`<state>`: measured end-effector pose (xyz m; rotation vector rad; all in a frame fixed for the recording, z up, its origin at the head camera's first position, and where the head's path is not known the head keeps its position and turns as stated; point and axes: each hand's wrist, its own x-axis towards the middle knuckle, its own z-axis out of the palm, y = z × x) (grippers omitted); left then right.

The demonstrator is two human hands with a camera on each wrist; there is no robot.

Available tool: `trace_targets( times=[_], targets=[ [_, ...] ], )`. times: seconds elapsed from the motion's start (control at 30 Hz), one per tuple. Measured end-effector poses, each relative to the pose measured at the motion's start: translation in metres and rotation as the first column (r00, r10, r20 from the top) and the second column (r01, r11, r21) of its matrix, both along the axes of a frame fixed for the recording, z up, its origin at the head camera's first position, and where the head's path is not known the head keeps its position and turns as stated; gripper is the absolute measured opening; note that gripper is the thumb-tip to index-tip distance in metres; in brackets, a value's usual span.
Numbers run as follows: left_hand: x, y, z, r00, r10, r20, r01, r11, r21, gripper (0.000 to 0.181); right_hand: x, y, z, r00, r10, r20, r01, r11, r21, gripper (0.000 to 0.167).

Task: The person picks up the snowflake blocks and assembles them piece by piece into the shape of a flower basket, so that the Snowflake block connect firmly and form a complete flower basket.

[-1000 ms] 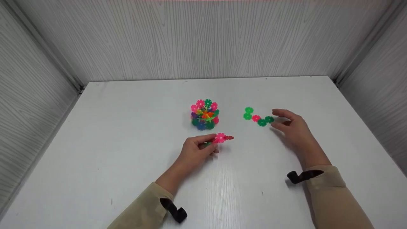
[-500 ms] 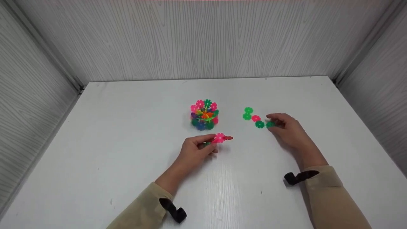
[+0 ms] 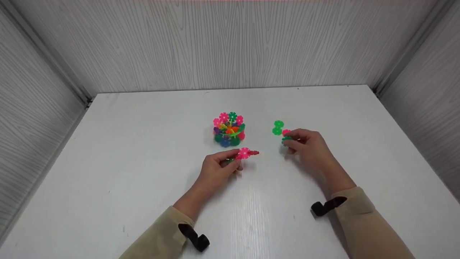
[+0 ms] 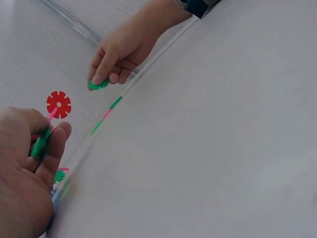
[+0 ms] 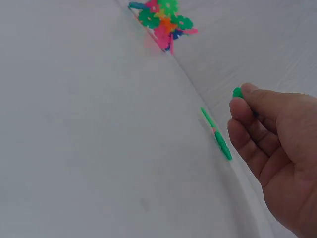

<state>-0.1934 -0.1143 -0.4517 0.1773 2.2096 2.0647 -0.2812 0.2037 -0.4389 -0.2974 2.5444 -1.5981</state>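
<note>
My left hand pinches a small cluster of joined snowflake discs. Its pink disc faces up in the head view. A red disc sticks out past the fingertips, and a green disc sits between the fingers. Raised over the tabletop, my right hand pinches one green disc between thumb and forefinger. Under and beside it lie loose discs: two light green ones and a pink one. A dark green disc lies there too, seen edge-on in the right wrist view.
A round, multicoloured structure of joined snowflake discs stands behind the left hand. The white table ends at a grey wood-grain back panel, with side panels at left and right.
My right hand has drawn the rightmost dark green disc away from the row, lifted it and carried it leftward. The left hand stays nearly still with its cluster.
</note>
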Motion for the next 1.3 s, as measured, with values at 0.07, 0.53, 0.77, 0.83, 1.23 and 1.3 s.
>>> trace_targets(
  times=[0.07,0.53,0.77,0.83,1.23,1.3],
  targets=[
    [0.0,0.0,0.0,1.0,0.006,-0.011,-0.006,1.0,-0.01,0.039,0.004,-0.012,0.001,0.997,0.071,0.004,-0.071,0.996,-0.046,0.031],
    [-0.001,0.001,0.0,0.998,0.03,-0.047,-0.031,0.999,-0.026,0.042,0.02,-0.049,0.004,0.968,0.252,-0.001,-0.25,0.956,-0.155,0.033],
    [-0.001,0.0,0.001,0.999,0.026,-0.047,-0.027,0.999,-0.031,0.041,0.021,-0.053,0.004,0.972,0.233,0.003,-0.229,0.958,-0.174,0.03],
    [-0.001,0.001,0.001,0.999,0.027,-0.044,-0.029,0.999,-0.036,0.041,0.021,-0.054,0.004,0.975,0.224,0.014,-0.218,0.96,-0.176,0.033],
    [-0.001,0.0,0.0,0.998,0.021,-0.061,-0.024,0.999,-0.043,0.04,0.024,-0.052,0.002,0.965,0.262,0.008,-0.256,0.95,-0.179,0.039],
    [0.0,0.0,0.001,0.997,0.012,-0.081,-0.016,0.999,-0.048,0.039,0.025,-0.054,0.002,0.967,0.255,0.0,-0.251,0.953,-0.171,0.039]
  ],
)
